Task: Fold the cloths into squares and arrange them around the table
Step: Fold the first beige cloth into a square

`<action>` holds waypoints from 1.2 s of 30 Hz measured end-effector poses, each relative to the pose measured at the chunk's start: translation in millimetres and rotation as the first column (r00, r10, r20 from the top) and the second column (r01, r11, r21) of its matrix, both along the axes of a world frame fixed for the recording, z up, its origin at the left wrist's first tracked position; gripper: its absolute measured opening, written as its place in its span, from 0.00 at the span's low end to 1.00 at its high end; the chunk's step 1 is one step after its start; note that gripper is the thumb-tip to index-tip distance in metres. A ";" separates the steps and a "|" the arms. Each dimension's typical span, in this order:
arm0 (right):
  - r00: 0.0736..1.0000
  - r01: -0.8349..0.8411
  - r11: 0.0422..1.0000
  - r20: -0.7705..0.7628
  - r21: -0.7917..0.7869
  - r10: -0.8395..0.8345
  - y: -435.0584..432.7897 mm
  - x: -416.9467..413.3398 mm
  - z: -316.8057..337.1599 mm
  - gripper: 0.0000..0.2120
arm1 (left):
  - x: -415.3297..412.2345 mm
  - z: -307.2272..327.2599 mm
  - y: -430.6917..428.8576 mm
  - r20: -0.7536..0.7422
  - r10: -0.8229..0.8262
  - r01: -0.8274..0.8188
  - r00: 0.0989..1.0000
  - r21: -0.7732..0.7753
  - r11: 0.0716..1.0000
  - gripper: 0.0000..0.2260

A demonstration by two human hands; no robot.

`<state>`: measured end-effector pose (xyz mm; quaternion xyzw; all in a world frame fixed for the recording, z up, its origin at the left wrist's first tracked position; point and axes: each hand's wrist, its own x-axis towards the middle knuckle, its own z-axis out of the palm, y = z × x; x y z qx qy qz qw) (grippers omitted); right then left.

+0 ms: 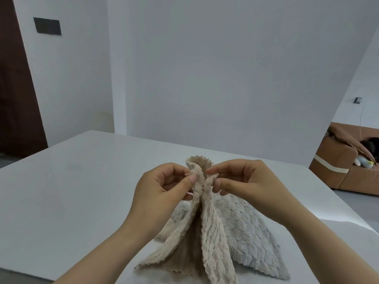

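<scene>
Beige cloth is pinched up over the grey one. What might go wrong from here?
The fluffy beige cloth hangs bunched between left hand and right hand, so its corners may misalign into a skewed fold. Its hem overlaps the fluffy grey cloth and could drag it across the white table.

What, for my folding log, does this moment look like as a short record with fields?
left hand: pinches the top of the beige cloth
right hand: pinches the same top edge from the other side
grip: fingertips and thumbs, both hands close together
beige cloth: lifted at the top and bunched, lower end trailing on the table
grey cloth: lies on the table, partly behind the beige one
folded squares in view: none
background: brown sofa at the right
</scene>
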<state>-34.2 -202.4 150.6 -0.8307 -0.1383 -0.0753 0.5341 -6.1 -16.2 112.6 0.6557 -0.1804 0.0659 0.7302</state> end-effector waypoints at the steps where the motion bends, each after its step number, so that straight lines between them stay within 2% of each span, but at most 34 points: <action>1: 0.999 0.023 1.000 0.029 -0.004 -0.023 1.8 0.3 -2.0 0.06 | -0.4 -0.4 0.7 -0.019 -0.004 0.004 1.000 -0.011 1.000 0.01; 4: 0.989 0.102 0.993 0.111 -0.063 -0.095 6.5 1.0 -7.7 0.00 | 0.1 -1.4 2.1 -0.074 -0.015 0.013 0.997 -0.033 0.999 0.02; 8: 0.960 0.195 0.964 0.238 -0.181 -0.149 9.9 3.5 -12.3 0.04 | 1.1 -0.5 5.6 -0.097 0.002 -0.006 0.995 -0.040 0.999 0.03; 16: 0.972 0.089 0.988 0.228 -0.127 -0.058 19.0 1.8 -7.1 0.04 | -2.4 8.3 10.7 -0.033 0.041 -0.043 0.999 -0.047 0.998 0.02; 22: 0.966 0.099 0.989 0.250 -0.109 -0.069 23.2 5.7 -7.1 0.05 | -3.4 9.0 12.9 0.019 0.066 -0.067 0.998 0.064 0.996 0.04; 36: 0.949 0.130 0.972 0.307 -0.197 -0.065 26.9 5.9 -6.4 0.04 | -5.6 10.4 12.1 0.034 0.029 -0.033 0.999 0.139 0.990 0.06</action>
